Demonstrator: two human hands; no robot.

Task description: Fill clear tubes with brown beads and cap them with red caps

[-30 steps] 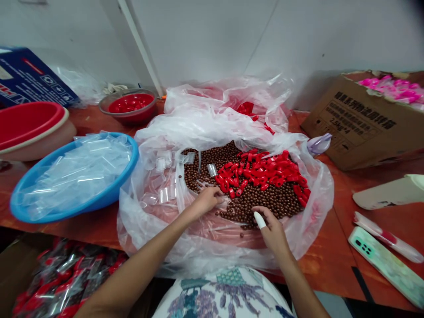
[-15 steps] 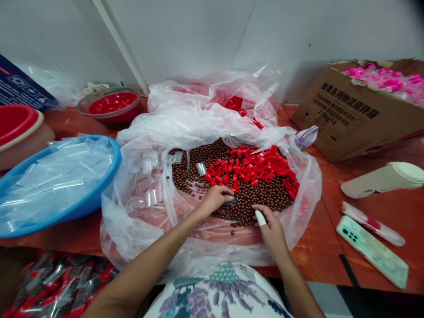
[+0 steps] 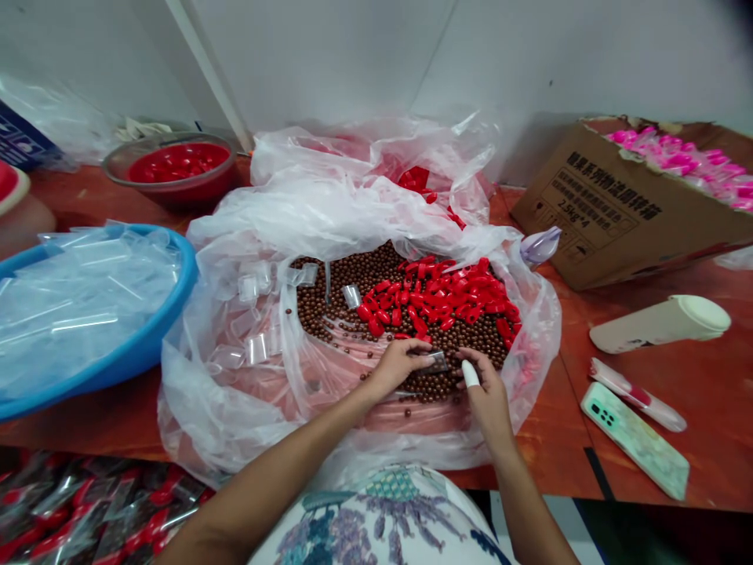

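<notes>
My left hand (image 3: 397, 367) is closed on a small clear plastic case (image 3: 436, 362), held low over a heap of brown balls (image 3: 353, 271). Just to its right, my right hand (image 3: 485, 384) hovers at the edge of the balls, fingers apart and a white cover on one digit; I see nothing in it. Small red plastic pieces (image 3: 435, 294) are piled on the balls. Another clear case (image 3: 351, 296) lies left of them. Everything rests in a wide translucent plastic bag (image 3: 235, 408), with several more clear cases (image 3: 257, 348) on its left side.
A blue basin (image 3: 185, 290) of clear plastic pieces stands at left, a red bowl (image 3: 203, 176) behind it. Right are a carton (image 3: 594, 212) of pink pieces, a pale bottle (image 3: 641, 329) and a phone (image 3: 638, 439). Red-ended filled packs (image 3: 106, 502) lie lower left.
My left hand has moved right with the clear case, closing the gap to my right hand. The case now shows more plainly. The view has shifted slightly.
</notes>
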